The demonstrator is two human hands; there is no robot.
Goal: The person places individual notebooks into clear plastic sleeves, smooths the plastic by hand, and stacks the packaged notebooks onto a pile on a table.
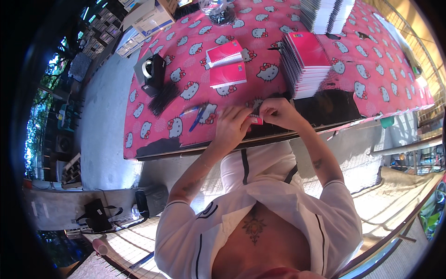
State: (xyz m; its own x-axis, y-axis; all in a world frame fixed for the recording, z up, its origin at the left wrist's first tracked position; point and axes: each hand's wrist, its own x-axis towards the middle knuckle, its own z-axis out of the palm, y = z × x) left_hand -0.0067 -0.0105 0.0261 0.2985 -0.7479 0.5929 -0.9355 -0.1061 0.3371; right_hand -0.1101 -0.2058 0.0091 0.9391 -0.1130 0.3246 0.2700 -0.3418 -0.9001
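At the table's near edge, my left hand (232,124) is closed on a small pink notebook (255,120), covering most of it. My right hand (281,113) is curled in a pinch at the notebook's right end; whatever its fingertips hold is too small to make out. Just beyond lie two pink notebooks with white page edges, a nearer notebook (227,74) and a farther notebook (223,52). Left of my left hand is a blue tool (197,119), perhaps pliers or a pen. A bundle of thin black strands (164,99) lies farther left.
A tall stack of pink spiral notebooks (309,51) stands beyond my right hand, with more stacked notebooks (325,16) behind. At the left edge sits a black tape dispenser (154,74). A cardboard box (151,17) and a clear plastic bag (217,10) are at the far side.
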